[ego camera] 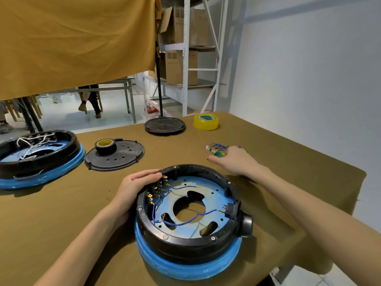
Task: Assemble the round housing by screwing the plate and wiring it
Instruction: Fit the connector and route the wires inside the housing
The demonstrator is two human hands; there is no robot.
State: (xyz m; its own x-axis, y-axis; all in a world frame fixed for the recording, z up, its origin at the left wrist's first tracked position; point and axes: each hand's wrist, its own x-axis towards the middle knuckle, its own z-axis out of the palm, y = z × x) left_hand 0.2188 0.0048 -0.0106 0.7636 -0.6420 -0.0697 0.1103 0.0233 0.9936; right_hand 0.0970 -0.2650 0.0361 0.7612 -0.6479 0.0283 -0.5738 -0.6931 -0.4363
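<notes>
Black round housing (189, 215), blue-rimmed, blue wires (185, 221) inside.

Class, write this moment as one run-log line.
left hand: rests on round housing rim | right hand: over wire bundle, grip unclear | black plate: off

Open desk (278, 162) cloth runs between the near housing (189, 223) and the yellow tape roll (206, 121) at the far edge. The right hand (233, 159) and forearm cross the right side; the small wire bundle (218, 145) sits just past its fingers. Left hand (137, 182) blocks the housing's left rim. Far left is crowded: second housing (39, 157), loose black plate (115, 154) with a tape roll (105, 145) on it. The stand base (165, 125) takes the far centre.
</notes>
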